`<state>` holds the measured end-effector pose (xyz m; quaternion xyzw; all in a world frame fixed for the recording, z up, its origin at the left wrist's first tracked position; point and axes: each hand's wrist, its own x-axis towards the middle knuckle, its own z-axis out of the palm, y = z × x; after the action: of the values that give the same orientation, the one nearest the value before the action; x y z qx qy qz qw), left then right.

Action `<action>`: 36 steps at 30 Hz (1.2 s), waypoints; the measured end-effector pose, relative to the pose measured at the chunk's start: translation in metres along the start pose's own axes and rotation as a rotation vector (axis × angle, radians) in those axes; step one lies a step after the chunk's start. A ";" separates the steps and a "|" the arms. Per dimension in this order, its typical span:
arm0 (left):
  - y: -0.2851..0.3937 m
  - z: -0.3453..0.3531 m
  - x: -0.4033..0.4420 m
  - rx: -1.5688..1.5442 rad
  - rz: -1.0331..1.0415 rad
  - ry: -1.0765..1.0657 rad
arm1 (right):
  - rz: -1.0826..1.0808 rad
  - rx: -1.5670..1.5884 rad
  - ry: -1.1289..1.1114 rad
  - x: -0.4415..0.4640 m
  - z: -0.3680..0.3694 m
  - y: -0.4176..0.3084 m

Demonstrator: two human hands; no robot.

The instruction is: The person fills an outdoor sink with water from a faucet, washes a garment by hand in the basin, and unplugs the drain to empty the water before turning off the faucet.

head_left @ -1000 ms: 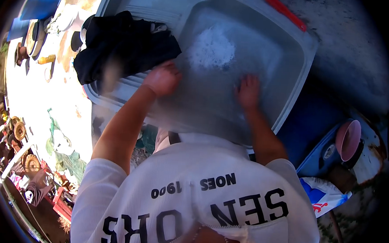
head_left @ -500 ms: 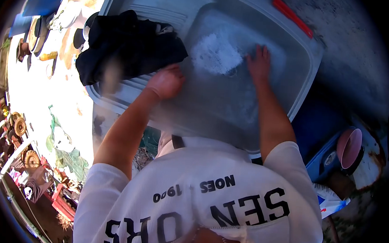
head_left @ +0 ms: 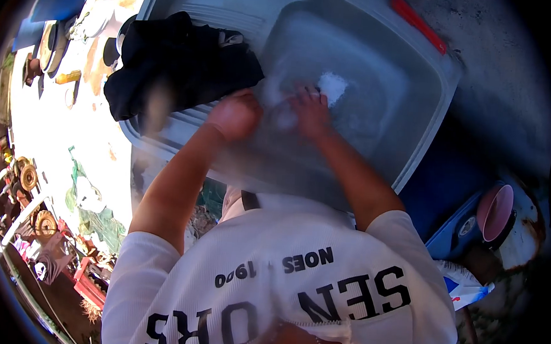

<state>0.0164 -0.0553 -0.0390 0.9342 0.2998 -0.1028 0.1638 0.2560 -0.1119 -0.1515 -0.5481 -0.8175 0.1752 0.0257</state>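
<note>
A bundled dark garment (head_left: pixel 181 67) lies over the ribbed left side of the grey wash basin (head_left: pixel 430 127). At the garment's near right edge, my left hand (head_left: pixel 235 116) is closed, its fingers curled at the cloth and partly hidden. My right hand (head_left: pixel 313 115) is open over the basin's hollow, fingers spread, palm down. Just beyond its fingertips is a patch of white suds (head_left: pixel 333 88). Whether the hand touches the basin's bottom is hard to tell, since the view there is hazy.
A red strip-like object (head_left: pixel 418 24) rests at the basin's far right rim. To the right stand a blue barrel (head_left: pixel 450 234), a pink bowl (head_left: pixel 494 211) and a white-blue bag (head_left: pixel 466 285). Clutter lies on the ground at left, with a blue container (head_left: pixel 61 0) farther off.
My right hand has swept left across the basin, toward my left hand. The suds patch has become smaller and sits farther right. My left hand and the garment have barely moved.
</note>
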 end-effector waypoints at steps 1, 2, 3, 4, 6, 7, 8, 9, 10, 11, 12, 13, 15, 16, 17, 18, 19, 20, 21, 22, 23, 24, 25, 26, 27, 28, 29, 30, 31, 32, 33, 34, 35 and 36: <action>-0.002 -0.003 0.002 -0.002 0.008 0.008 | 0.059 -0.053 0.069 0.005 -0.002 0.005; -0.003 -0.005 0.003 0.003 0.010 0.017 | 0.058 -0.136 0.059 0.017 0.000 0.002; -0.002 -0.005 0.002 0.007 0.012 0.024 | 0.057 -0.216 0.047 0.026 0.006 0.000; -0.002 -0.005 0.002 0.010 0.015 0.031 | -0.160 -0.233 -0.015 0.033 0.010 -0.001; -0.008 0.010 0.001 0.020 0.011 0.055 | -0.599 -0.265 -0.136 0.049 0.025 0.001; -0.010 0.019 -0.001 0.018 0.004 0.066 | -0.623 -0.240 -0.143 0.052 0.030 0.008; -0.008 0.018 -0.002 0.031 -0.007 0.036 | -0.477 -0.189 -0.130 0.052 0.019 0.016; -0.006 0.014 -0.002 0.041 -0.018 0.008 | -0.333 -0.141 -0.119 0.052 -0.006 0.028; -0.005 0.010 -0.001 0.054 -0.031 -0.017 | -0.190 -0.097 -0.106 0.052 -0.023 0.044; -0.005 0.007 0.000 0.037 -0.043 -0.008 | 0.022 -0.122 -0.050 0.051 -0.028 0.066; -0.004 0.005 -0.001 0.018 -0.053 -0.002 | 0.237 -0.145 0.004 0.046 -0.032 0.090; -0.002 0.004 -0.003 -0.002 -0.061 0.001 | 0.462 -0.127 0.082 0.037 -0.034 0.110; -0.002 0.001 -0.003 0.009 -0.044 0.033 | 0.696 -0.103 0.200 0.026 -0.034 0.147; 0.000 0.000 -0.002 0.015 -0.031 0.048 | 0.711 -0.096 0.236 0.020 -0.026 0.163; 0.001 0.000 -0.002 0.009 -0.020 0.025 | 0.730 -0.089 0.272 0.013 -0.029 0.164; 0.000 -0.002 -0.001 0.009 -0.007 0.006 | 0.709 -0.107 0.262 0.013 -0.027 0.161; -0.003 -0.004 0.002 0.015 0.005 -0.010 | 0.687 -0.124 0.258 0.022 -0.020 0.151; -0.004 -0.005 0.003 0.030 0.008 0.005 | 0.663 -0.136 0.255 0.033 -0.016 0.135; -0.004 -0.002 0.002 0.042 0.011 0.017 | 0.514 -0.026 0.173 0.041 -0.017 0.113; -0.003 0.001 0.001 0.051 0.015 0.026 | 0.365 0.081 0.089 0.044 -0.019 0.087; -0.003 0.003 0.000 0.046 0.021 0.028 | 0.222 0.119 0.016 0.042 -0.013 0.060; -0.004 0.006 0.001 0.042 0.027 0.034 | 0.078 0.151 -0.054 0.037 -0.006 0.035; -0.006 0.005 0.003 0.037 0.030 0.045 | -0.038 0.132 -0.103 0.030 -0.001 0.009; -0.006 0.003 0.003 0.035 0.023 0.068 | -0.156 0.112 -0.153 0.017 0.008 -0.011; -0.004 0.002 0.001 0.032 0.016 0.089 | -0.182 0.213 -0.148 0.000 0.028 -0.024; -0.003 0.000 0.000 0.027 0.007 0.110 | -0.238 0.241 -0.116 -0.015 0.042 -0.029; -0.003 -0.001 0.000 0.034 0.005 0.089 | -0.296 0.269 -0.085 -0.030 0.056 -0.033; -0.003 -0.003 0.000 0.039 0.005 0.067 | -0.380 0.222 -0.028 -0.049 0.060 -0.027; -0.001 -0.002 -0.001 0.040 0.005 0.045 | -0.463 0.177 0.025 -0.070 0.060 -0.020; 0.000 0.001 -0.002 0.040 0.003 0.043 | -0.304 0.159 -0.168 -0.087 0.017 -0.017; -0.002 0.004 -0.001 0.044 0.000 0.044 | -0.142 0.137 -0.353 -0.098 -0.035 -0.010; -0.003 0.005 0.000 0.051 0.001 0.045 | -0.066 0.112 -0.275 -0.116 -0.028 0.017; -0.003 0.006 -0.001 0.057 0.013 0.059 | 0.012 0.091 -0.195 -0.132 -0.021 0.041; -0.002 0.006 -0.001 0.064 0.026 0.073 | 0.169 0.009 -0.171 -0.142 -0.024 0.056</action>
<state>0.0134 -0.0565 -0.0449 0.9459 0.2899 -0.0760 0.1239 0.3678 -0.2150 -0.1258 -0.5978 -0.7669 0.2267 -0.0565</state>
